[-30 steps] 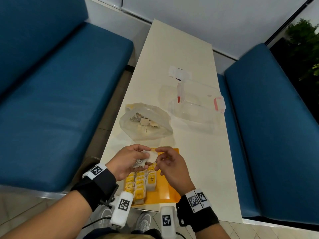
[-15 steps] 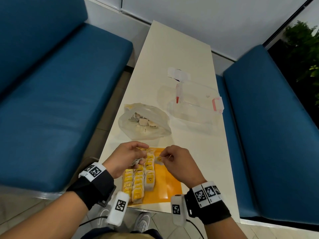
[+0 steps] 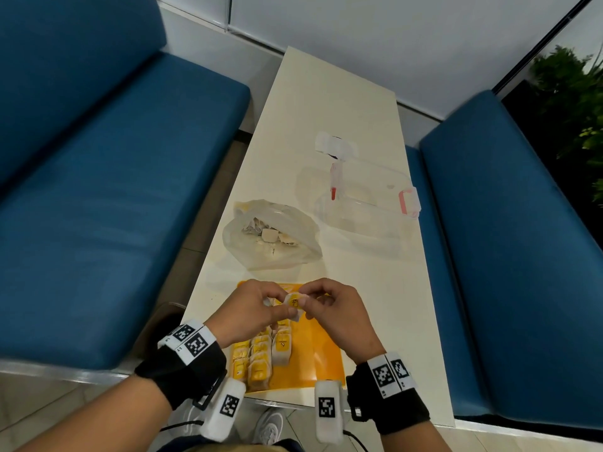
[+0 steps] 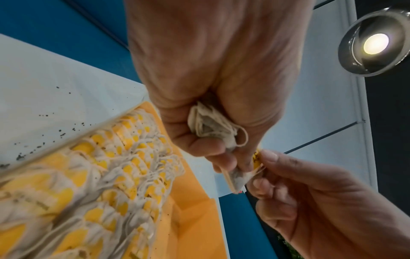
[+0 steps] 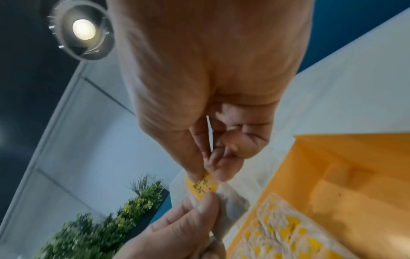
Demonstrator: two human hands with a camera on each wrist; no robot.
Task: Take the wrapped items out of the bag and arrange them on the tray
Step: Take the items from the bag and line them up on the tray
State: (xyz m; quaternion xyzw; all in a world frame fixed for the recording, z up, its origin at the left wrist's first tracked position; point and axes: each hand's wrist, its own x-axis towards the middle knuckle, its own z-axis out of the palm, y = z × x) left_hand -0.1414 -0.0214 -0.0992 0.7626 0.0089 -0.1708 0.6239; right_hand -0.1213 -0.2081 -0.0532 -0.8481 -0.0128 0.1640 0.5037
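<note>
So the left hand (image 3: 251, 308) is kind of overloaded here: its fingers are curled round a small wad of spare wrapped items (image 4: 213, 124) in the palm while its fingertips also pinch the near edge of the one being worked on. If that palm grip loosens even a bit, I'd bet the wad drops onto the neat rows of wrapped items (image 3: 261, 357) already sitting on the left side of the orange tray (image 3: 321, 353) and knocks them crooked. The wrapped item (image 3: 295, 303) with the yellow tag hangs in the air between both hands, just above the tray's far end. The right hand (image 3: 329, 308) pinches its tag end with thumb and forefinger, other fingers tucked in. Pull too hard and the thin paper or string could tear. Beyond the hands, the bag (image 3: 272, 238) on the tabletop (image 3: 368, 288) still has items in it, so plenty left.
</note>
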